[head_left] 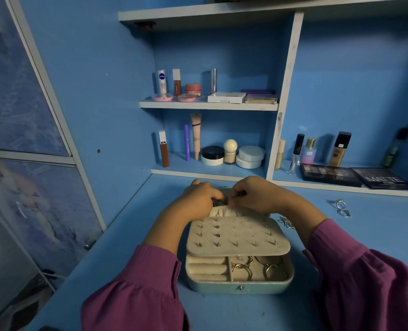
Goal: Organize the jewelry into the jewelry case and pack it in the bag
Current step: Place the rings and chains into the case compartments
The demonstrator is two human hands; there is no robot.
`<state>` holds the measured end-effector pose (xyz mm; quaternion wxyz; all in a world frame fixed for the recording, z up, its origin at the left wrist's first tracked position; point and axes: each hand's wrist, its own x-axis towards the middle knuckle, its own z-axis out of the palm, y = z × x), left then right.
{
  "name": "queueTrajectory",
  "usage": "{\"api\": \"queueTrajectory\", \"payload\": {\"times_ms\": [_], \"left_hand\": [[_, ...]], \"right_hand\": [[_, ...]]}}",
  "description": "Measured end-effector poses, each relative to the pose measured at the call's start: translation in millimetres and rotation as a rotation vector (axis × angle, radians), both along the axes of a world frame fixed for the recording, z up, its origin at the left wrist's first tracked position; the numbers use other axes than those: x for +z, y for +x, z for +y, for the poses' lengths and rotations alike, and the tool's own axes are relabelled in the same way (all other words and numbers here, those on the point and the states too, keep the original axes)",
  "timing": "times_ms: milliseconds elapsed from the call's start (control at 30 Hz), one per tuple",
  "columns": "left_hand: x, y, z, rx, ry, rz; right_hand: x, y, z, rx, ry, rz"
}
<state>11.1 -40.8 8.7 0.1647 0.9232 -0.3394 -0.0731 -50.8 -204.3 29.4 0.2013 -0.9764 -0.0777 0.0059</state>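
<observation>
A: What are the fingers doing?

B: Both the left hand (199,198) and the right hand (253,195) have curled fingertips pinching the gathered pocket (224,211) at the far edge of the jewelry case (240,286).

A: And the case itself?

B: It lies open on the blue desk (365,223). Its earring panel (237,235) holds studs, with rings (242,267) in the near tray. Right of the case lie a chain (286,222) and, farther right, two loose rings (341,207).
</observation>
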Motion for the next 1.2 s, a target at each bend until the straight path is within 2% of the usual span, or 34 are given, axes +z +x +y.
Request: {"api": "queueTrajectory", "payload": {"times_ms": [267,433,500,633,867,1067,1133,1200], "left_hand": [[5,-1,5,0.044,-0.129,0.085],[9,-1,15,0.113,-0.38,0.149],[7,0,19,0.113,-0.369,0.162],[2,-2,20,0.06,-0.222,0.177],[5,-8,13,0.066,-0.279,0.237],[0,-7,3,0.13,-0.078,0.136],[1,-6,4,0.109,-0.136,0.126],[2,-3,9,0.144,-0.282,0.108]], "right_hand": [[-1,1,-1,0.007,-0.012,-0.02],[-4,1,-2,-0.001,0.008,0.024],[-6,1,-4,-0.009,0.034,0.049],[-7,1,-4,-0.01,0.086,0.089],[-9,1,-5,-0.023,0.217,0.124],[-13,2,-7,-0.024,0.311,0.139],[-12,2,-7,-0.022,0.343,0.146],[-12,2,-7,-0.024,0.358,0.15]]}}
